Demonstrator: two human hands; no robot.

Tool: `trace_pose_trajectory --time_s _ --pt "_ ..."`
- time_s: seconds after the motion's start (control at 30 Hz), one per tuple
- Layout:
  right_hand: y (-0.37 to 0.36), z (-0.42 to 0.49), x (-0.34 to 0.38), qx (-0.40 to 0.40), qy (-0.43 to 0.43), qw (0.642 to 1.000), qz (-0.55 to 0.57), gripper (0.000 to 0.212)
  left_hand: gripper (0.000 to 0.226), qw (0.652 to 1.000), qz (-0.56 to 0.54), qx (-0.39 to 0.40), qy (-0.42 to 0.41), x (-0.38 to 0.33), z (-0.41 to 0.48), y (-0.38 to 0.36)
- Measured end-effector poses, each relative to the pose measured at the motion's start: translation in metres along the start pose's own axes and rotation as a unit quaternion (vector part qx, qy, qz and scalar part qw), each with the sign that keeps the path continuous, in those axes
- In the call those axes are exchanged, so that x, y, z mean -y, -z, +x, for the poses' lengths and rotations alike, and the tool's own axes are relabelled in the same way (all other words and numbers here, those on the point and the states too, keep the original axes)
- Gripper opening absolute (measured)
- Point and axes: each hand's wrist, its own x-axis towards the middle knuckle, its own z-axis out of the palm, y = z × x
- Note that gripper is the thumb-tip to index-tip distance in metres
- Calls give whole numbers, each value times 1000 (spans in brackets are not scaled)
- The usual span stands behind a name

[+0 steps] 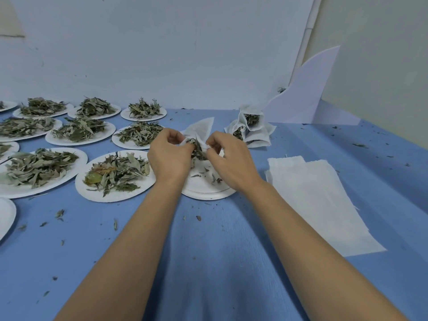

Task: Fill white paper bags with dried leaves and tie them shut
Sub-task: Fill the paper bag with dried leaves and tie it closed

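Your left hand (171,156) and right hand (231,162) each pinch a side of the mouth of a white paper bag (200,129), held just above a near-empty paper plate (208,192). Dried leaves (196,147) poke out of the opening.

The bag looks thin, limp and very light, so it likely tears if tugged. The leaves look brittle and springy and will probably crumble under a hard push.

Best hold, by my judgement: the rim on both sides, then gather the neck above the leaves.

Filled bags (251,127) are piled beyond your right hand, with flat empty bags (312,188) stacked to the right.

1 head-worn wide-angle view, forward and downward, close above the blue table (231,251)
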Motion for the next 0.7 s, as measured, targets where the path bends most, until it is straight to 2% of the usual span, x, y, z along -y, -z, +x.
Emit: trace_pose_trajectory --time_s 0.23,0.33,0.43,0.53,0.7 --pt "-5 -1 1 44 -10 998 44 7 29 999 -1 -42 22 -2 -4 -3" --pt "-10 0 1 62 -47 993 91 7 30 1000 -8 -19 18 -3 -6 -6" --pt "-11 2 1 36 -122 976 178 11 27 998 -44 49 20 -4 -3 -3" --pt "-6 9 -1 -27 -202 949 243 16 19 979 -119 155 62 -10 1 4" --pt "2 14 -10 -55 -269 901 337 18 21 950 -112 285 60 -18 5 12"
